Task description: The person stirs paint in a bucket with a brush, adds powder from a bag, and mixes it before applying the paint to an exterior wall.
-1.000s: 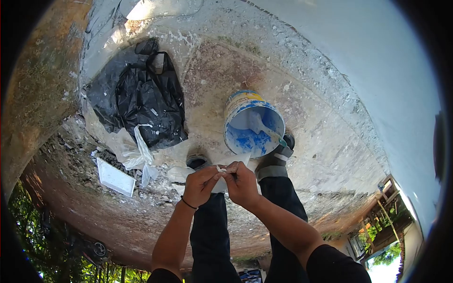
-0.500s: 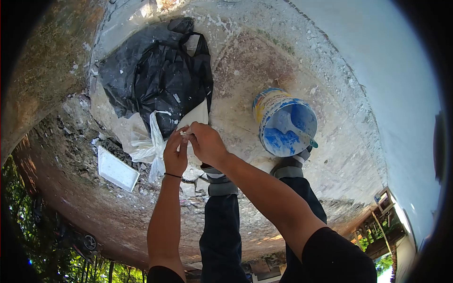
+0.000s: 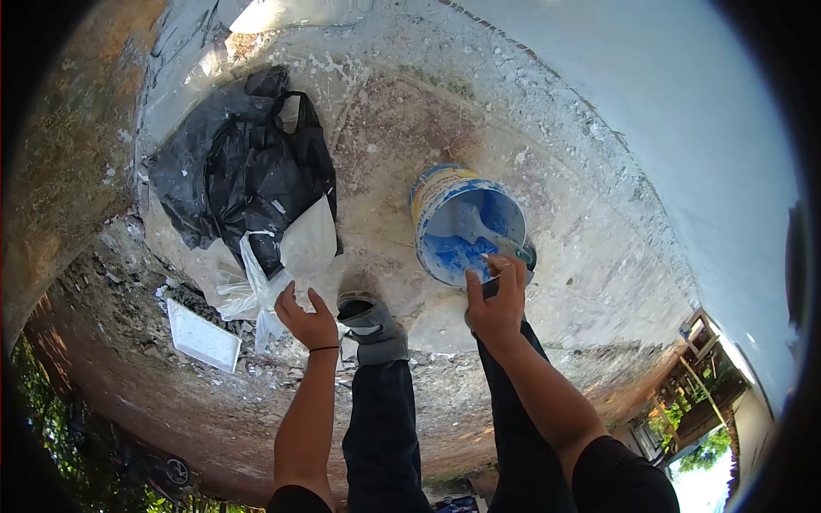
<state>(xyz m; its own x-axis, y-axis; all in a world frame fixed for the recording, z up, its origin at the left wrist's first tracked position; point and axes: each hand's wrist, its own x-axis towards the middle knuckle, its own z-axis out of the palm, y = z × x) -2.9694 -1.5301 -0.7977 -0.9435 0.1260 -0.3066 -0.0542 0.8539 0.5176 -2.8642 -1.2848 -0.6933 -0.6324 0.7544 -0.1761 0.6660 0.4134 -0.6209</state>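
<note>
My left hand (image 3: 308,322) is empty, its fingers apart, beside the knotted end of a white plastic bag (image 3: 256,280). A plump white part (image 3: 310,239) lies just above it, against a black plastic bag (image 3: 248,175). At the near rim of a paint-smeared bucket (image 3: 430,256), my right hand (image 3: 499,303) has thumb and fingers spread with nothing between them. Inside the bucket, blue and white smears coat the wall. A smeared tool (image 3: 481,227) leans there, its green handle end (image 3: 521,254) close to my right fingertips.
A white rectangular tray (image 3: 203,336) lies on rubble at the left. My shoes (image 3: 370,321) stand on the stained concrete floor (image 3: 385,205), one right by the bucket. A pale wall (image 3: 667,111) rises at the right, and a rough brown wall (image 3: 77,162) at the left.
My hands have parted from a pinch together at the white bag. The right moved across to the bucket's rim and opened; the left stayed by the bag and opened. The view has shifted.
</note>
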